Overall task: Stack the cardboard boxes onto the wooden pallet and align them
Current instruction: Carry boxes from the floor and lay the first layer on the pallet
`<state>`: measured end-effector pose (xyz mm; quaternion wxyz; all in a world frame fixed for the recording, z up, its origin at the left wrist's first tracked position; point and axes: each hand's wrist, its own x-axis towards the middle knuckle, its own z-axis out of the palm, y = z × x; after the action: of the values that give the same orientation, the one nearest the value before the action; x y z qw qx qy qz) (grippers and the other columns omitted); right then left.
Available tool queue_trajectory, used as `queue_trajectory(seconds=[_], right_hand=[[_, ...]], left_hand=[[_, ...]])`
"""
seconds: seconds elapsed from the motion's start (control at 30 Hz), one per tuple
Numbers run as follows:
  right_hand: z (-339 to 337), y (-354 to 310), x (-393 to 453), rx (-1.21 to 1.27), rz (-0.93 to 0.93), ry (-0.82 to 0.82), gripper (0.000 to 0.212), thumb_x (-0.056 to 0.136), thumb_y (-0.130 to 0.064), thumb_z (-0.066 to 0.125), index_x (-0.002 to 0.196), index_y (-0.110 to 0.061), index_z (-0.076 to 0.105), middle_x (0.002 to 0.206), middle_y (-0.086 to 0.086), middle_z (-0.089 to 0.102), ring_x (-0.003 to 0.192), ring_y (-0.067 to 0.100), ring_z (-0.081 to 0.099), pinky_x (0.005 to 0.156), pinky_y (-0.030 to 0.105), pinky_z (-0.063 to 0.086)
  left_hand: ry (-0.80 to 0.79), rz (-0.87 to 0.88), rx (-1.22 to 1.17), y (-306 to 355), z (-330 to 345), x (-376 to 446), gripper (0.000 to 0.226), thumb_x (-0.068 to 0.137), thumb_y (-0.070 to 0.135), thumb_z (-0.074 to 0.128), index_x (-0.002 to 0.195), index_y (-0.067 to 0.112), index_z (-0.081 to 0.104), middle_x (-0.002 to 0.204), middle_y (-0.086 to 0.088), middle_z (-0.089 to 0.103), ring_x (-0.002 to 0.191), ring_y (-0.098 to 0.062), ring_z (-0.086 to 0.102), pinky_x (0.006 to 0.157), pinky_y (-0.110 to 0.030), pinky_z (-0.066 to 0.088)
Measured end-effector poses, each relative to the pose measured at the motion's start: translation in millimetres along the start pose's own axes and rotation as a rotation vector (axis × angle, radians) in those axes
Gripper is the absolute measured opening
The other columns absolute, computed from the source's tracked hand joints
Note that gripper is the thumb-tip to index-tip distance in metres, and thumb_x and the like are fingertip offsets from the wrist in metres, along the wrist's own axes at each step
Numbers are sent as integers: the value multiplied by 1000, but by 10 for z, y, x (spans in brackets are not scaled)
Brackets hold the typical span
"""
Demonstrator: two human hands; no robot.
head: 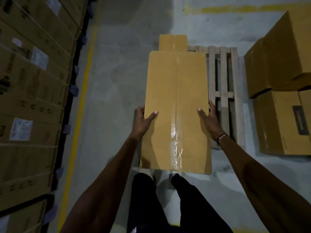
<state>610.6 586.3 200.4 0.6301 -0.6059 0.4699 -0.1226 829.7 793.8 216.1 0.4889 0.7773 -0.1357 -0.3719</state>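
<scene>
A long taped cardboard box is in the centre, over the left part of the wooden pallet. My left hand grips its left edge, thumb on top and fingers down the side. My right hand grips the right edge the same way. Beyond the long box's far end, a smaller taped box shows at the pallet's far left. I cannot tell whether the long box rests on the pallet or hangs above it.
Stacked cardboard boxes stand on the floor right of the pallet. Shelving full of strapped cartons runs along the left, bordered by a yellow floor line. My legs and feet are just behind the long box.
</scene>
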Motion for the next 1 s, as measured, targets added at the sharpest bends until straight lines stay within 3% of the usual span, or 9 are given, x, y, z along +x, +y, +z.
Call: queue_trajectory(seconds=[0.07, 0.17, 0.33, 0.47, 0.6, 0.7, 0.8, 1.0], right_hand=[[-11, 249, 195, -5, 30, -12, 80, 103, -40, 65, 167, -31, 17, 171, 0, 30, 155, 23, 32, 126, 49, 29], [25, 629, 485, 2, 66, -8, 80, 102, -40, 65, 166, -31, 19, 168, 1, 36, 152, 23, 37, 126, 51, 30], [143, 1379, 978, -13, 106, 5, 72, 106, -32, 62, 165, -30, 20, 164, 0, 40, 148, 21, 41, 125, 48, 33], [260, 2008, 1405, 4, 102, 13, 76, 103, -40, 65, 164, -34, 20, 168, -3, 36, 152, 18, 36, 127, 46, 29], [405, 2493, 1806, 16, 102, 32, 74, 104, -39, 63, 164, -34, 21, 166, -7, 35, 150, 15, 36, 123, 40, 31], [518, 2806, 2082, 22, 102, 55, 76, 102, -43, 63, 164, -39, 20, 160, -14, 39, 147, 13, 38, 116, 38, 34], [604, 3047, 2322, 28, 106, 66, 70, 105, -36, 61, 163, -37, 22, 153, -15, 42, 141, 10, 41, 109, 31, 35], [741, 3254, 2659, 7, 111, 36, 69, 107, -27, 59, 164, -29, 20, 150, -12, 42, 137, 8, 40, 108, 30, 33]], left_hand=[[-24, -33, -5, -186, 127, 161, 42, 95, 34, 76, 125, 27, 47, 126, 4, 62, 119, -17, 64, 103, -38, 55], [-36, -99, -19, -536, 307, 455, 55, 96, 32, 75, 137, 16, 43, 130, -1, 60, 120, -20, 63, 95, -30, 55], [-85, -160, 1, -1247, 585, 1049, 60, 98, 27, 72, 144, 12, 35, 118, 10, 55, 104, -1, 59, 72, -11, 55], [-76, -152, 18, -1834, 792, 1511, 52, 97, 25, 74, 136, 16, 41, 127, -1, 59, 115, -14, 62, 98, -31, 55], [-78, -175, 8, -2332, 954, 1962, 56, 98, 28, 72, 141, 17, 38, 132, -1, 57, 119, -16, 59, 100, -33, 51], [-94, -210, 4, -2702, 1045, 2288, 59, 95, 38, 75, 138, 25, 37, 135, -2, 56, 123, -23, 59, 108, -49, 50], [-69, -246, 1, -2939, 1097, 2530, 66, 85, 50, 79, 133, 31, 38, 134, 0, 56, 121, -24, 60, 106, -56, 52], [-73, -266, -26, -3261, 1158, 2854, 58, 92, 41, 76, 133, 33, 36, 130, 7, 56, 114, -17, 62, 98, -53, 57]])
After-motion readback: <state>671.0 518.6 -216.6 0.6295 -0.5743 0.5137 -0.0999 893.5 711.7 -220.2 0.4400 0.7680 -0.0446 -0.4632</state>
